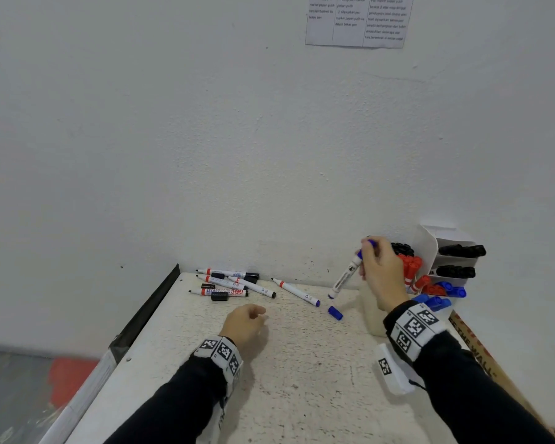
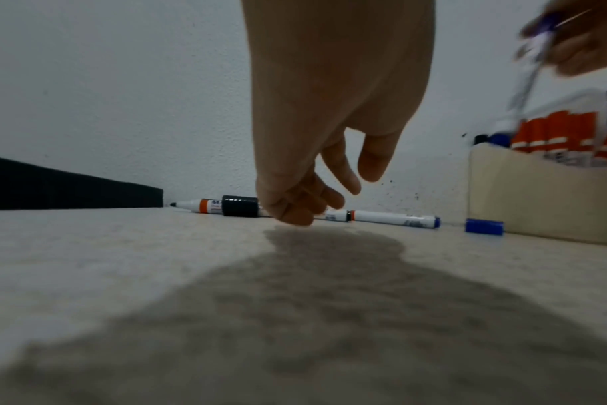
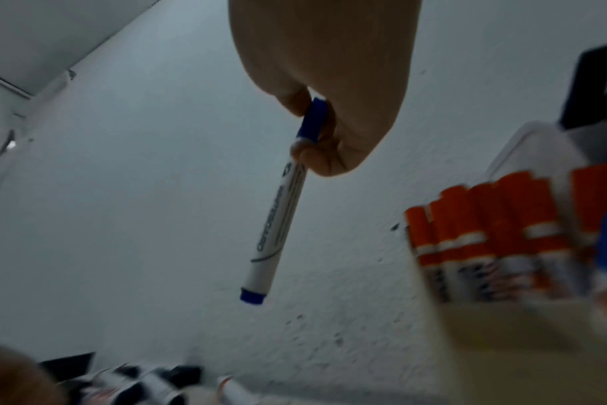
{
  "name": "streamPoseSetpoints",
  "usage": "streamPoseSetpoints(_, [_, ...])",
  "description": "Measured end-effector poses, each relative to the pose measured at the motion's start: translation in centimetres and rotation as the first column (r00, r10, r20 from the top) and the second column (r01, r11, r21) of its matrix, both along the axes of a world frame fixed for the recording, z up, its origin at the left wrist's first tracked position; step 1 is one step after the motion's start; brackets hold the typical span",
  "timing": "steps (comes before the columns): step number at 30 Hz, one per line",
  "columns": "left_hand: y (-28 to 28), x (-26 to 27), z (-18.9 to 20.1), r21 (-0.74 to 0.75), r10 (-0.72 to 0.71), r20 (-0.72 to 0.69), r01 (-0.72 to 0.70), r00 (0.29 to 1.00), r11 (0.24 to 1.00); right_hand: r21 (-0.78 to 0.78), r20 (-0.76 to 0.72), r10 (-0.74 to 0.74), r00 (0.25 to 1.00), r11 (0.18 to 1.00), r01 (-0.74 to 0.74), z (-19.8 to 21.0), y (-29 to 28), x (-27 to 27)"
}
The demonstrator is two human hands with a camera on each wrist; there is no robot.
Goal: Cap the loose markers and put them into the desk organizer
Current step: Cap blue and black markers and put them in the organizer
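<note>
My right hand [image 1: 374, 261] pinches a capped blue marker [image 1: 345, 277] by its cap; it hangs tilted above the table, just left of the white desk organizer [image 1: 374, 312]. The right wrist view shows the same blue marker [image 3: 281, 208] dangling from my fingers [image 3: 312, 156]. A loose blue cap [image 1: 335, 313] and an uncapped blue marker [image 1: 297, 292] lie on the table below it. Several uncapped markers [image 1: 228, 283] and black caps lie at the back near the wall. My left hand [image 1: 247, 322] hovers low over the table with fingers loosely curled, holding nothing.
The organizer holds red markers [image 1: 410, 267], blue markers [image 1: 439, 299] and black markers [image 1: 460, 251] in its tiers. The white wall runs right behind the table [image 1: 302, 379]. A black strip [image 1: 154, 299] edges the table's left side. A cardboard box [image 1: 481, 350] lies at right.
</note>
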State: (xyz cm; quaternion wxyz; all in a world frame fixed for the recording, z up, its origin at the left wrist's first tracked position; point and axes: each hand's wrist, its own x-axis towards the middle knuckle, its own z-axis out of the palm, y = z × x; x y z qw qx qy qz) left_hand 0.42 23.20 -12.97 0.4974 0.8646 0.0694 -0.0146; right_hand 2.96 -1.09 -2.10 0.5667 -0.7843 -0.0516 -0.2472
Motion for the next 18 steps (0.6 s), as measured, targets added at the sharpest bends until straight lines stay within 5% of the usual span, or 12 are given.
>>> streamPoseSetpoints(4, [1.9, 2.1, 0.2, 0.272, 0.096, -0.026, -0.085, 0.995, 0.959, -0.069, 0.125, -0.164, 0.978, 0.982, 0.174, 1.3, -2.9, -0.3])
streamPoseSetpoints(9, [4.3, 3.3, -0.2, 0.567, 0.21, -0.022, -0.161, 0.977, 0.808, -0.211, 0.127, -0.227, 0.966, 0.945, 0.25, 1.4, -5.2, -1.3])
streamPoseSetpoints(14, [5.9, 4.0, 0.0, 0.638, 0.18, 0.069, -0.182, 0.981, 0.748, -0.385, 0.059, -0.27, 0.961, 0.882, 0.271, 0.0, -6.5, -0.8])
streamPoseSetpoints(18, [6.1, 3.8, 0.1, 0.703, 0.121, -0.005, -0.083, 0.993, 0.706, -0.461, -0.012, -0.261, 0.965, 0.858, 0.226, -0.6, -7.0, -0.3])
